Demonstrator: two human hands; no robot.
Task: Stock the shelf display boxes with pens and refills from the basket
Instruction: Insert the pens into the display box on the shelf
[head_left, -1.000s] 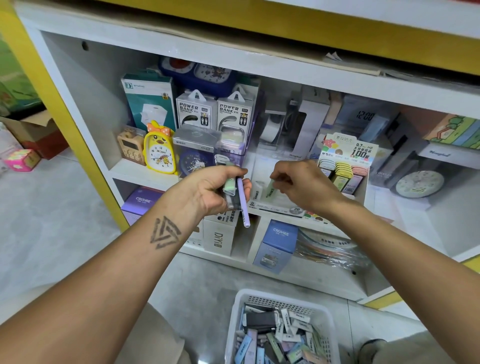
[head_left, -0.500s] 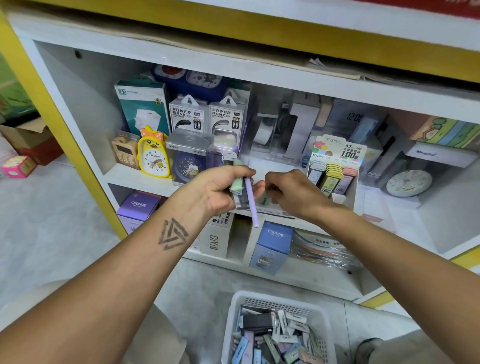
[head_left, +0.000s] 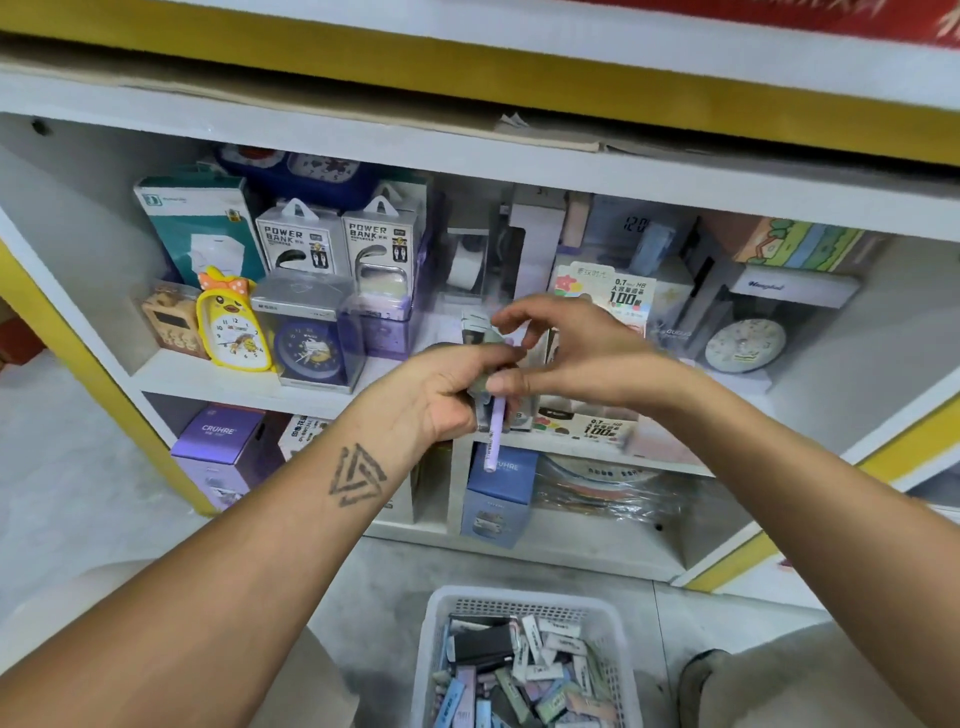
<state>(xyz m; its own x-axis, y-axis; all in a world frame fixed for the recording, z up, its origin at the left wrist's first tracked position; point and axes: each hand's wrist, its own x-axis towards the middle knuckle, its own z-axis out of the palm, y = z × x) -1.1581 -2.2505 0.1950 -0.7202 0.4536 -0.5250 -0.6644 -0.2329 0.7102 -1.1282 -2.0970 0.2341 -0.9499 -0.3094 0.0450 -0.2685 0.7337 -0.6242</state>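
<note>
A lilac pen (head_left: 492, 435) hangs point-down from the left hand (head_left: 441, 395), whose fingers are curled round it and a few small packets that are mostly hidden in the fist; how many cannot be told. The right hand (head_left: 576, 353) meets it from the right, thumb and fingers pinching the top of that bundle, and it covers most of the display box (head_left: 597, 428) on the shelf (head_left: 171, 376) behind, where only "0.7" and "100" can be read. Further left stand two white boxes (head_left: 298, 241) marked "POWER BANK", one yellow chick clock (head_left: 234, 325) and one blue clock (head_left: 309, 351). Below, two boxes read "CRUHRE", one purple (head_left: 221, 434) and one blue (head_left: 501, 491). The white basket (head_left: 434, 644) of pens and refills sits near, on the floor, its lower part cut off by the frame edge
</note>
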